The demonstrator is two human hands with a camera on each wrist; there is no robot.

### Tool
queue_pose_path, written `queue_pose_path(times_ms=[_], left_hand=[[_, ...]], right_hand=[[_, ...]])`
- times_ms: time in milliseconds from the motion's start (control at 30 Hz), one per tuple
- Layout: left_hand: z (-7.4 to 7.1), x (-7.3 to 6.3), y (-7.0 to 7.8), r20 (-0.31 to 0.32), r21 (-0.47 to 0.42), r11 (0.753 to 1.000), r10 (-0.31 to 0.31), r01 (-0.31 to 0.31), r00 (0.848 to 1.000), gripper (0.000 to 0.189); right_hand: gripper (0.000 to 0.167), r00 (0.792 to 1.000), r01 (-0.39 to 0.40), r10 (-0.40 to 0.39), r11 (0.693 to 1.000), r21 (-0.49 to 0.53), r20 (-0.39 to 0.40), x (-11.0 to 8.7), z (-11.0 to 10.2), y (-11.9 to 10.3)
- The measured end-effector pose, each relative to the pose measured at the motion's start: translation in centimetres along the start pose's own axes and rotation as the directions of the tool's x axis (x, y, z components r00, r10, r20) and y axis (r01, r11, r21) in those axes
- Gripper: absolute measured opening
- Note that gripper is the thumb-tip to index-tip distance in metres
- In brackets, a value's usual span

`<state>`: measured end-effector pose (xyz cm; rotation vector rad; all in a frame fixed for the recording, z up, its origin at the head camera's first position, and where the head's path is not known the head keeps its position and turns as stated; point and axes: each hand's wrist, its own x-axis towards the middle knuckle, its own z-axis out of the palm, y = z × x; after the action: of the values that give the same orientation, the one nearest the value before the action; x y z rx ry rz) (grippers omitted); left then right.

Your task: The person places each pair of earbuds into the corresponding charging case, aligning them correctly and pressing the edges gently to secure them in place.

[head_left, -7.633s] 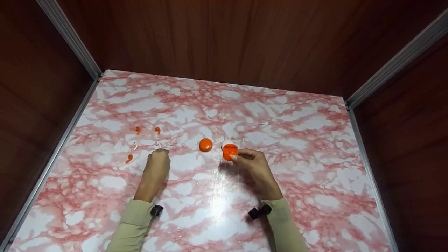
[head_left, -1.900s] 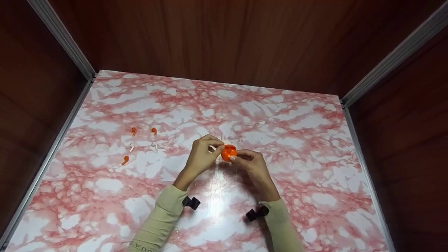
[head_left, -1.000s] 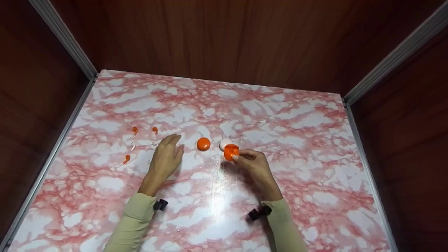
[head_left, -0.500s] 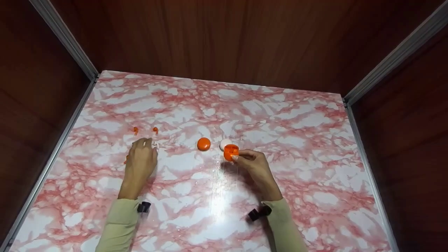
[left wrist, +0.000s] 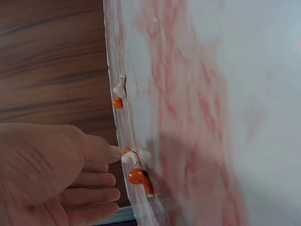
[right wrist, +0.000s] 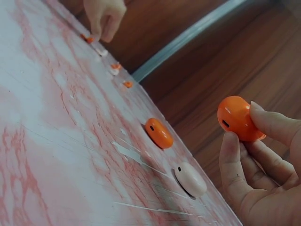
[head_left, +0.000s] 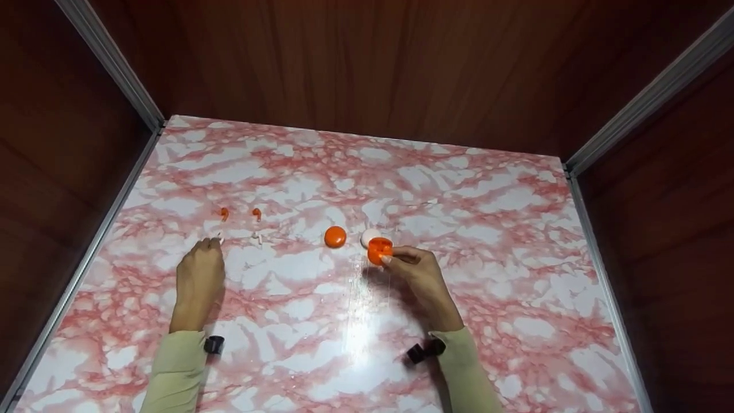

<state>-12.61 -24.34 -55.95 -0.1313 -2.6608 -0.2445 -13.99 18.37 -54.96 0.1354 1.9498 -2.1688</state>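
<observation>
Head view, walls: dark wood-grain panels, three sides round the table.
Tabletop: glossy red-and-white marbled surface.
Right hand: raised, thumb and fingers pinching glossy orange plastic case — lid up, clear of the table.
Left hand: low at left, fingers loosely bent, no grip visible; contact with nearest bud cannot be told.
Cases on table: round orange closed case; round white closed case near it, apart.
Earbuds: three orange stemmed earbuds, two white stemmed earbuds — scattered around left hand.
</observation>
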Motion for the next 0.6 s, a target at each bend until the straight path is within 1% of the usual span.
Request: queue_pose_path(times_ms=[133,267,500,600], left_hand=[[-0.15,-0.1,-0.28,0.057,-0.006,1.0,-0.012,0.013,0.998,0.013],[-0.2,0.08,-0.33,0.108,-0.016,1.0,-0.025,0.027,0.994,0.014],[-0.21,0.37,-0.34,0.182,0.008,0.998,-0.061,0.061,0.981,0.018],[-0.24,0.53,-0.22,0.2,0.016,0.997,-0.081,0.079,0.976,0.018]], right_hand=[[0.027,1.0,0.0,0.0,1.0,0.001,-0.004,0.0,-0.13,0.05],[0.027,1.0,-0.001,0.001,1.0,0.009,-0.006,0.01,-0.21,0.04],[0.028,1.0,0.01,-0.011,0.999,0.049,0.011,-0.08,-0.33,0.0],[0.029,1.0,0.011,-0.012,0.998,0.069,0.023,-0.11,-0.42,0.05]])
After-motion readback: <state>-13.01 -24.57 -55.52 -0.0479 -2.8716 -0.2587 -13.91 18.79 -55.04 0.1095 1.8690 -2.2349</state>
